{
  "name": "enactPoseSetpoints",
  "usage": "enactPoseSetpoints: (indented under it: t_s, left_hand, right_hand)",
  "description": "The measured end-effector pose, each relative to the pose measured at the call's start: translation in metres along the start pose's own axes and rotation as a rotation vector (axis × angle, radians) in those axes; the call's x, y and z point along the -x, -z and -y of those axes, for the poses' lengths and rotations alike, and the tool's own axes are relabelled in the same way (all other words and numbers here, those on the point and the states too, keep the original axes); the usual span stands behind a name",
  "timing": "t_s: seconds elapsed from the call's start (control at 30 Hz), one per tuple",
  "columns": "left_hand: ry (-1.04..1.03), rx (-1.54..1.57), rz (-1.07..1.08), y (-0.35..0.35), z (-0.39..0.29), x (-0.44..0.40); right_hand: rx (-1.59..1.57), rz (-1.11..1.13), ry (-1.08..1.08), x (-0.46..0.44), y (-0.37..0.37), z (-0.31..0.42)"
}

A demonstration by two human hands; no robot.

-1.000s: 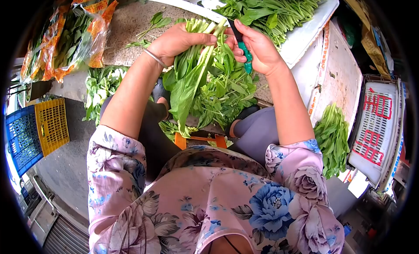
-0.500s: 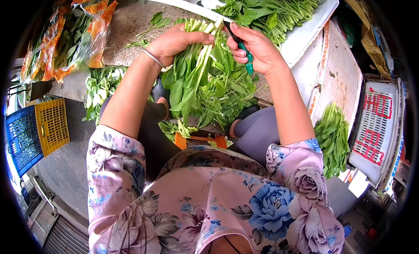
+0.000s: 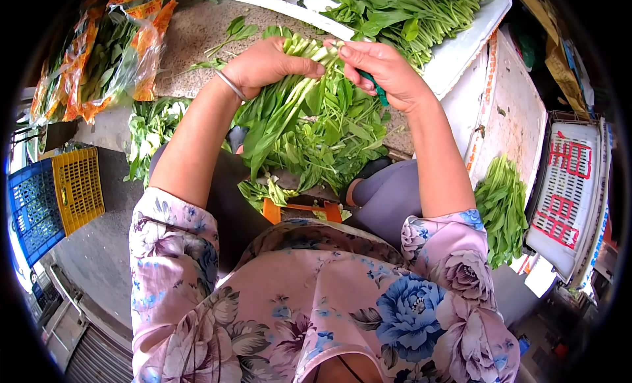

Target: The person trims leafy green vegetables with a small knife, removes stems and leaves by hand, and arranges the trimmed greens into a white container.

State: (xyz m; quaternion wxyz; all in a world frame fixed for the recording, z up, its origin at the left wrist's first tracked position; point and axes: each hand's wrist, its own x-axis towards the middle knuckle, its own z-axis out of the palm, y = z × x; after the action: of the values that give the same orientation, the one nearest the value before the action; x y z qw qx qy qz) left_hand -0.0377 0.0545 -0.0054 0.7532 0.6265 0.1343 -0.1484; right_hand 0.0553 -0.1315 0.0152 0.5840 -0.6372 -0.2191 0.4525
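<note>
My left hand [image 3: 265,68], with a bangle on its wrist, is closed around a bunch of leafy greens [image 3: 280,116]. The pale stem ends point up and right, and the leaves hang down to the left. At the stem ends, the thumb and fingertips of my right hand [image 3: 388,70] pinch together. A green-handled knife [image 3: 380,92] rests in the curled fingers of that hand; its blade is hidden. Below the bunch, a heap of loose greens [image 3: 339,142] lies between my feet.
A white foam tray [image 3: 454,70] at upper right carries a pile of greens. Bagged greens [image 3: 108,60] lie at upper left. Blue [image 3: 36,205] and yellow crates [image 3: 78,189] stand at left, a white crate [image 3: 563,192] at right. Another greens bundle [image 3: 501,212] lies by my right elbow.
My right hand has turned, bringing its fingertips to the stem ends, and the black part of the knife has gone from sight. The held bunch has tilted, its leaves swinging left.
</note>
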Motion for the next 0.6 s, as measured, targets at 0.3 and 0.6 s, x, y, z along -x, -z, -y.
enactPoseSetpoints:
  t_s: [0.3,0.6]
  left_hand:
    - [0.073,-0.162,0.049,0.006,0.004,0.000]
    - [0.066,-0.068,0.005,-0.001,0.001,0.002]
  right_hand:
    - [0.130,-0.032,-0.127,-0.006,0.007,-0.014]
    - [0.017,-0.055,-0.097,-0.006,-0.002,-0.011]
